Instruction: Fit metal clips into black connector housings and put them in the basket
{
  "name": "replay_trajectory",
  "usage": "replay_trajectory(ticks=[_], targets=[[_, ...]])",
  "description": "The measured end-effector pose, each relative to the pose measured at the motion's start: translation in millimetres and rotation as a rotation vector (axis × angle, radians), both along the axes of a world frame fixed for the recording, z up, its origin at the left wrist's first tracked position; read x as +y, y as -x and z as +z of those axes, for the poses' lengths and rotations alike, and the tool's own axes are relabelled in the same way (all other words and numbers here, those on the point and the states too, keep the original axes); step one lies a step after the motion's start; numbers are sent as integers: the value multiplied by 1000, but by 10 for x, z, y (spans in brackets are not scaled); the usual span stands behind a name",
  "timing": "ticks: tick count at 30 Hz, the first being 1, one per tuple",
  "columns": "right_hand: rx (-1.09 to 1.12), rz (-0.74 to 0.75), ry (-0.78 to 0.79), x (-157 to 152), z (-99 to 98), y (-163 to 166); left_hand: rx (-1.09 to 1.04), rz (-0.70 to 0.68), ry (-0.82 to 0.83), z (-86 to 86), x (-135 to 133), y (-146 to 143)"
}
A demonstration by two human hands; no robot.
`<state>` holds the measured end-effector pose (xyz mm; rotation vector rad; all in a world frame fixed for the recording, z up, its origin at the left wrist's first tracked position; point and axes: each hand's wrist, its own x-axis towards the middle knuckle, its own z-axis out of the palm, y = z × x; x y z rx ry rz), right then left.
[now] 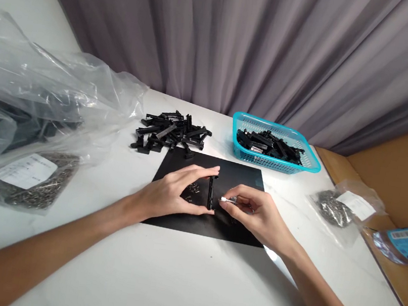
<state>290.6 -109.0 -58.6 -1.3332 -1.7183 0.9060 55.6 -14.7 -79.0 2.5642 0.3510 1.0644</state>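
Between the thumb and fingers of my left hand [173, 189] a narrow black plastic part [211, 193] is held by its two ends, above a black mat [200, 226]. Just to its right, my right hand [253, 206] pinches a small pale, silvery piece [226, 200] whose kind I cannot make out. A short gap separates that piece from the black part. Small shiny metal bits [193, 188] lie on the mat behind my left hand. More of them sit partly hidden behind my right fingers.
Similar black parts form a loose pile [172, 130] behind the mat. A blue basket [271, 163] holds more. Bags of metal pieces lie left [31, 178] and right [341, 207], beside large clear plastic [46, 78] and a blue-labelled plastic item [405, 244]. A grey curtain [213, 37] hangs behind.
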Motion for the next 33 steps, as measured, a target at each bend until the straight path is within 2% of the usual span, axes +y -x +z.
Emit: replay_trajectory(ticks=[4, 10, 15, 23, 33], targets=[[20, -2, -33, -2, -7, 24, 1, -9, -17, 2, -5, 0], [232, -26, 130, -20, -55, 104, 2, -2, 2, -4, -1, 0], [367, -10, 158, -15, -57, 132, 12, 2, 19, -5, -5, -1], [282, -23, 72, -27, -51, 195, -6, 52, 50, 25, -30, -8], [73, 95, 43, -26, 50, 119, -22, -2, 3, 8, -25, -21]])
